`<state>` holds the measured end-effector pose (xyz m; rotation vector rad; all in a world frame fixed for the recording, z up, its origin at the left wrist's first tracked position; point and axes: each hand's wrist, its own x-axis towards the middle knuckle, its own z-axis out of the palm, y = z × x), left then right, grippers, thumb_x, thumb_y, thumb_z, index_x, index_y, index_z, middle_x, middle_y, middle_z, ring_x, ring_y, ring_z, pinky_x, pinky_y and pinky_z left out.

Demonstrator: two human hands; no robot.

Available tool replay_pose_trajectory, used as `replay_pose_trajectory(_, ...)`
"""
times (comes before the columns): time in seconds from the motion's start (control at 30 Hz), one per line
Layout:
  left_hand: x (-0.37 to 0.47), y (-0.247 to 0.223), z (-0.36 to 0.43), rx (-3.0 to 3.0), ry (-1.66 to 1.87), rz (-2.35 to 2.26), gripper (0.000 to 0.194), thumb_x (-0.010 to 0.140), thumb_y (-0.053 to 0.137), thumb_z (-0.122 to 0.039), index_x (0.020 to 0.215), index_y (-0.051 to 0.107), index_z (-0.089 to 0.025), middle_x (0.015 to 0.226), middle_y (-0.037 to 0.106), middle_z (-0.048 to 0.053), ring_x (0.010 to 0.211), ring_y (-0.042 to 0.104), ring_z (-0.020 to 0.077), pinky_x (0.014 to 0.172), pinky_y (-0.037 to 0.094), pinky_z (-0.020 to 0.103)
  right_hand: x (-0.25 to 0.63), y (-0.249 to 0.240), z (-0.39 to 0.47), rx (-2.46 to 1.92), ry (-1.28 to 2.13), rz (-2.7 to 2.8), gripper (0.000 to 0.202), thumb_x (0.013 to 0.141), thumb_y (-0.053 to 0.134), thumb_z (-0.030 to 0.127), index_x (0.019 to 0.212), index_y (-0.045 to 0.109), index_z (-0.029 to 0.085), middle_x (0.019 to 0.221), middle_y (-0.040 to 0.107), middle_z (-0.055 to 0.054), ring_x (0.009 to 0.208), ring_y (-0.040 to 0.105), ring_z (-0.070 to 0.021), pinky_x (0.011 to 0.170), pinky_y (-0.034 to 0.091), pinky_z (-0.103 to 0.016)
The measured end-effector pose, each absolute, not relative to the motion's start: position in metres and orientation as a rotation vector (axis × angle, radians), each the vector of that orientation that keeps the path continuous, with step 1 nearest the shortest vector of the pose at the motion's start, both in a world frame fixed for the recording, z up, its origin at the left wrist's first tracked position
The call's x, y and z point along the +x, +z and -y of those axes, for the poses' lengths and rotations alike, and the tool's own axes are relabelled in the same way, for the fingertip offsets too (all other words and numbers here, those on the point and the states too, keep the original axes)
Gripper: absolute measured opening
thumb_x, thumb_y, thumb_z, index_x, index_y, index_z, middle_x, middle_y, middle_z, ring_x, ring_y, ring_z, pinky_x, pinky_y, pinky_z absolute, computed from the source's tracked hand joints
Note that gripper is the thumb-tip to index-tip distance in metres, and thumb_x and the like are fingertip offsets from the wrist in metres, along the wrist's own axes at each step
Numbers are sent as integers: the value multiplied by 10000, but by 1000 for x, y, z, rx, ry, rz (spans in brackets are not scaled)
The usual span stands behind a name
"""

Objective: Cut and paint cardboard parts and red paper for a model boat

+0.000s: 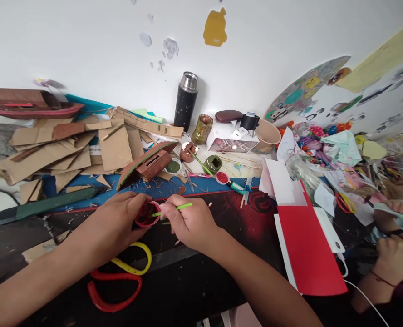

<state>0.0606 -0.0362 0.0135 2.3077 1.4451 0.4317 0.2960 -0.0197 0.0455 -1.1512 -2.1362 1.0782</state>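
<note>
Through my head view, the small red-rimmed cup (146, 211) is above the black tabletop (177, 290), my left hand (108, 222) curled around it. My right hand (193, 222) pinches a green stick (184, 206) reaching inside. Beyond, the model boat (154, 165) looks largely coloured; cardboard pieces (115, 147) beside it look mostly bare.

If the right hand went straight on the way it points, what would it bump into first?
The right hand would likely meet the pink cup in the left hand first; exact depth is unclear.
</note>
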Motion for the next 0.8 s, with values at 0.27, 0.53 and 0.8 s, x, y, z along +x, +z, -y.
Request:
replay_pose_trajectory(0.27,64,16,37,2346,371,-1490,128,878,687,-328,980,633,-274,1028,761,125,1001,722,377,845,579,483,307,47,21,-1162,1013,2114,501,1170,382,484,875,684,215,630,674,3,601,660,-143,657,471,-241)
replay_pose_trajectory(0.53,65,17,36,2369,346,-1462,143,907,671,-349,1013,664,-253,1084,763,133,1037,715,389,881,574,512,306,53,21,-982,1142,1951,483,1163,410,491,853,661,218,688,689,0,643,672,-136,716,521,-236)
replay_pose_trajectory(0.8,65,23,40,2371,325,-1451,80,921,648,-329,960,647,-259,1081,763,142,1023,704,387,874,566,515,303,50,17,-1101,1216,2095,421,1161,439,466,913,679,226,638,673,20,603,661,-144,677,498,-240)
